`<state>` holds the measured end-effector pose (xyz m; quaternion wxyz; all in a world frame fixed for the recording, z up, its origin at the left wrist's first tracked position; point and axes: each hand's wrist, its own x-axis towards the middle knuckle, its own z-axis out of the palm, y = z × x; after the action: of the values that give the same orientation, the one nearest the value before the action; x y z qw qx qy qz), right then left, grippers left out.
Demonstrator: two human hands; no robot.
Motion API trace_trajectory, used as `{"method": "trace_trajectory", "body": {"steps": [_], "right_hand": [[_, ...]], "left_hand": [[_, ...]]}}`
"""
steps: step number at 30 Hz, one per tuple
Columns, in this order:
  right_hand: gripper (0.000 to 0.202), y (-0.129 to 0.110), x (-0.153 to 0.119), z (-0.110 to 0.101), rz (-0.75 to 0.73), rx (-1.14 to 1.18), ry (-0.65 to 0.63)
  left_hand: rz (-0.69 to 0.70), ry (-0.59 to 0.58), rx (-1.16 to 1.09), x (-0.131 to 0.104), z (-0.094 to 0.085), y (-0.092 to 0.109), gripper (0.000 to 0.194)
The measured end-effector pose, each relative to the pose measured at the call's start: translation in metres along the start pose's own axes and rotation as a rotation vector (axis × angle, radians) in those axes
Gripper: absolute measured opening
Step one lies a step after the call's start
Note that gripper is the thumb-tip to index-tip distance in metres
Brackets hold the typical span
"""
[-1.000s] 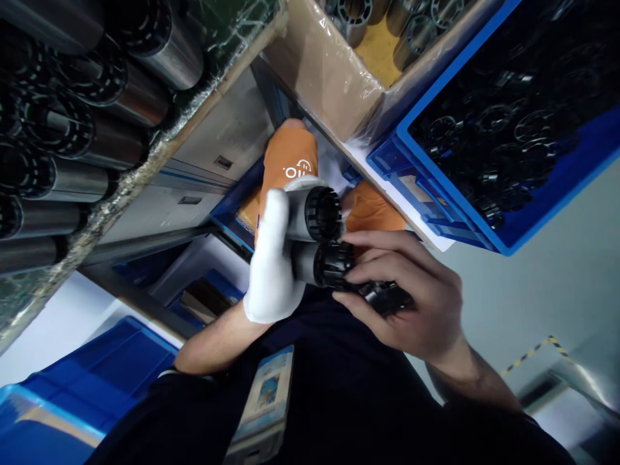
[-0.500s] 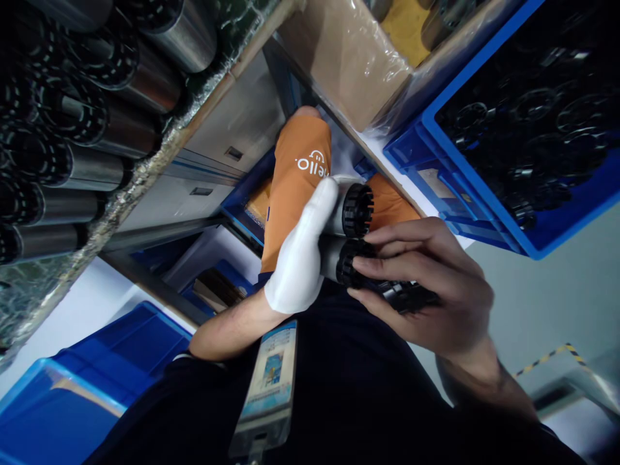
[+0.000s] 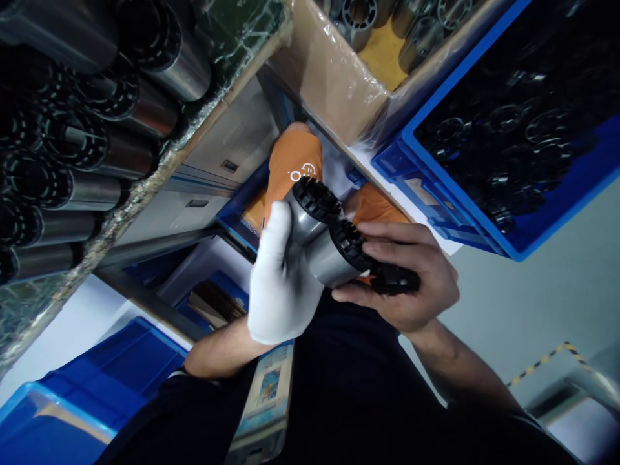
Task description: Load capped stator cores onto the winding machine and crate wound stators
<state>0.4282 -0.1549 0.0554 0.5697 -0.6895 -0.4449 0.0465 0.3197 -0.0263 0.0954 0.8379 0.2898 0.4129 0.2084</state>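
Note:
Two metal cylinders with toothed black end rings lie side by side in my white-gloved left hand (image 3: 285,284). The upper cylinder (image 3: 301,223) has its ring facing up and right. Against the ring of the lower cylinder (image 3: 329,258) rest the fingertips of my bare right hand (image 3: 416,278). Loose black toothed parts (image 3: 394,279) are held under the curled fingers and palm of that hand. How many they are is hidden.
Rows of ringed cylinders (image 3: 97,187) stand on the bench at the left. A plastic-lined carton (image 3: 339,84) holds metal cylinders at the top. At the right, a blue bin (image 3: 513,248) contains many black rings. Blue crates (image 3: 116,361) sit lower left.
My left hand has moved slightly left and down and turned, tilting both cylinders so their rings point more upward. My right hand has shifted left, still at the lower ring.

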Motion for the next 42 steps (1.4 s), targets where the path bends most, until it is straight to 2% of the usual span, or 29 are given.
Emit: {"method": "trace_trajectory", "body": {"steps": [3, 6, 8, 10, 12, 14, 16, 18, 19, 22, 25, 29, 32, 35, 39, 42], "right_hand": [[0.062, 0.005, -0.002, 0.003, 0.000, 0.037, 0.083], [0.072, 0.010, -0.005, 0.009, -0.126, -0.140, 0.024], [0.075, 0.012, -0.005, 0.008, -0.152, -0.153, 0.004], [0.072, 0.012, -0.002, 0.000, -0.055, -0.077, -0.009], [0.065, 0.009, 0.005, -0.012, 0.082, 0.061, -0.087], [0.059, 0.005, 0.012, -0.023, 0.189, 0.238, -0.225], [0.056, -0.001, 0.017, -0.027, 0.292, 0.407, -0.368], [0.050, -0.008, 0.018, -0.020, 0.356, 0.448, -0.427], [0.047, -0.011, 0.017, -0.015, 0.361, 0.411, -0.408], [0.041, -0.015, 0.013, 0.002, 0.268, 0.167, -0.243], [0.041, -0.009, 0.010, 0.006, 0.203, 0.061, -0.168], [0.044, -0.002, 0.011, -0.003, 0.280, 0.194, -0.262], [0.054, -0.006, 0.014, -0.014, 0.318, 0.179, -0.323], [0.064, -0.013, 0.019, -0.021, 0.303, 0.069, -0.344], [0.072, -0.020, 0.029, -0.023, 0.199, -0.004, -0.332], [0.065, -0.023, 0.037, -0.023, 0.127, -0.030, -0.307]], "left_hand": [[0.052, -0.002, 0.049, -0.001, 0.000, -0.001, 0.045], [0.080, -0.025, 0.050, 0.000, 0.003, -0.004, 0.046], [0.075, -0.050, -0.004, 0.001, 0.001, -0.004, 0.046], [0.075, -0.058, -0.031, 0.002, -0.006, -0.001, 0.036], [0.118, -0.047, -0.002, 0.005, -0.017, 0.002, 0.021], [0.182, -0.035, 0.010, 0.010, -0.025, 0.004, 0.039], [0.195, -0.018, -0.049, 0.014, -0.025, 0.003, 0.052], [0.123, -0.023, -0.120, 0.014, -0.018, 0.000, 0.069], [0.074, -0.032, -0.150, 0.014, -0.014, -0.003, 0.076], [-0.116, -0.016, -0.223, 0.012, -0.005, -0.013, 0.070], [-0.318, 0.063, -0.259, 0.015, -0.011, -0.027, 0.064], [-0.465, 0.047, -0.222, 0.019, -0.029, -0.043, 0.060], [-0.402, 0.022, -0.171, 0.017, -0.036, -0.046, 0.050], [-0.280, -0.048, -0.125, 0.013, -0.036, -0.038, 0.046], [-0.080, -0.108, -0.025, 0.009, -0.031, -0.025, 0.043], [0.055, -0.151, 0.049, 0.006, -0.032, -0.022, 0.036]]}}
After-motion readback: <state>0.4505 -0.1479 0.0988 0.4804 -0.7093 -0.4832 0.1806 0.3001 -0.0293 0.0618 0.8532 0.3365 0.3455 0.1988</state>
